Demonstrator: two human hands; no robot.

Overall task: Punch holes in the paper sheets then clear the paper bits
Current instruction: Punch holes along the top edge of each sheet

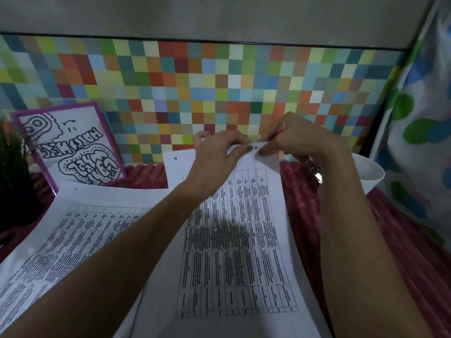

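A: Quick: where's the sheet, what are the hands doing?

B: Printed sheet (234,240) is centre frame, its top edge lifted off the red fuzzy cloth (305,215). Left hand (217,150) and right hand (295,135) both pinch that top edge. Fingers (245,148) are clamped on the paper just beside a punched hole (255,147). A second hole (175,158) sits at the sheet's upper-left corner.

A: Risks?

B: If the hands pull against each other at the hole, the thin margin could tear. Any paper bit picked loose could drop into the fuzzy pile and be hard to clear. The sheet overlaps another printed page (73,240) at lower left, so a tug could drag that one askew.

A: Anything hidden?

B: There's a metallic object (315,171) behind the right wrist. Probably the punch, can't confirm. White bowl (371,172) at mid right is partly blocked by the arm, contents unseen. Can't tell whether a bit is held between the fingertips. Print is too blurred to read, and the bottom edges of both sheets run out of frame.
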